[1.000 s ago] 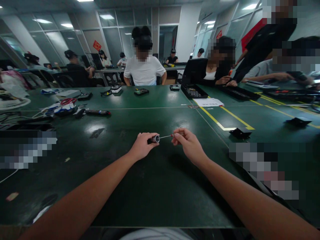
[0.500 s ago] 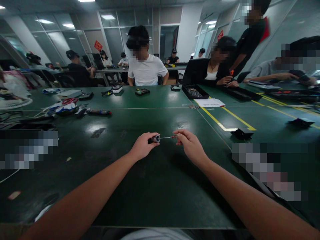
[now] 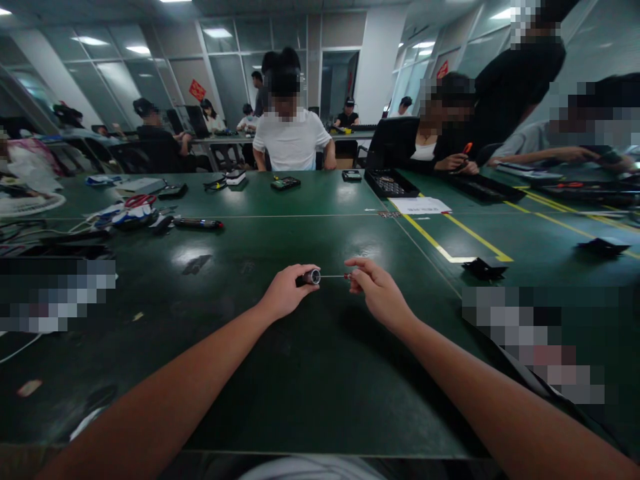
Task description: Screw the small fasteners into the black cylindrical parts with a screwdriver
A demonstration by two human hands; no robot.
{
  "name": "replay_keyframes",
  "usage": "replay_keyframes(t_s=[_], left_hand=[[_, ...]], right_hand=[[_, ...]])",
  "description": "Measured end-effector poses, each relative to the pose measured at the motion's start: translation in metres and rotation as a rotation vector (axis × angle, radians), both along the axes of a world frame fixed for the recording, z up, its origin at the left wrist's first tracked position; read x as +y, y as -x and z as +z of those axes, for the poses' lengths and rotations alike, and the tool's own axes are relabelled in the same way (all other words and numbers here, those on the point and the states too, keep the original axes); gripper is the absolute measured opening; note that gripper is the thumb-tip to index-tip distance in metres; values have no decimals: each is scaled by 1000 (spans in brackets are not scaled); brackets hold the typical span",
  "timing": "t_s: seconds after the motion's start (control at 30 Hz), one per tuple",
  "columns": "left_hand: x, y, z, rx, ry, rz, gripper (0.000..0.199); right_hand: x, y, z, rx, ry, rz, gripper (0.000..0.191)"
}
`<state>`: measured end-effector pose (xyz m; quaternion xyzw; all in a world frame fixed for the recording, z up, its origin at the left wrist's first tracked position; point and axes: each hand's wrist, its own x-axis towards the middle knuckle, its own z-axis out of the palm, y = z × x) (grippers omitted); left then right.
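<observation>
My left hand (image 3: 286,292) is closed around a short dark cylinder (image 3: 313,277), whose open, silver-rimmed end faces right. It looks like a flashlight body, though most of it is hidden in my fingers. From the right, my right hand (image 3: 375,287) pinches a slim screwdriver (image 3: 332,276) by its small red end. The thin metal shaft runs level toward the cylinder's mouth, and its tip meets or enters the opening; I cannot tell which. Both hands are above the green tabletop (image 3: 300,373), with the right index finger raised off the tool.
On the left lie a dark pen-like tool (image 3: 198,225), red-handled pliers or scissors (image 3: 139,202) and cables. Black trays (image 3: 390,184) and a white paper (image 3: 419,206) are at the back right. Two small black pieces (image 3: 484,268) sit nearer. Several people sit around the tables.
My right index finger has lifted and straightened slightly while the thumb still pinches the screwdriver's end. My left hand and the cylinder have stayed in place. The standing person at the right has moved.
</observation>
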<state>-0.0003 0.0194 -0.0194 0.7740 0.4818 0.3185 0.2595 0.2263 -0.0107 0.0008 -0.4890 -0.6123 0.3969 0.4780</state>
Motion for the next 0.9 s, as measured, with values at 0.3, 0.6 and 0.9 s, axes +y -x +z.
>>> replay_keyframes(t_s=[0.3,0.6,0.9], left_hand=[[-1,0,1,2,-17,-26,37],[3,2,-6,-24,-51,-24,37],[2,1,-2,-5,-45,-22,37]], right_hand=[[-4,0,5,-173,-18,-41,38],[-8,3,6,-144,-4,-6,37],[-10,3,8,-208,-19,10,33]])
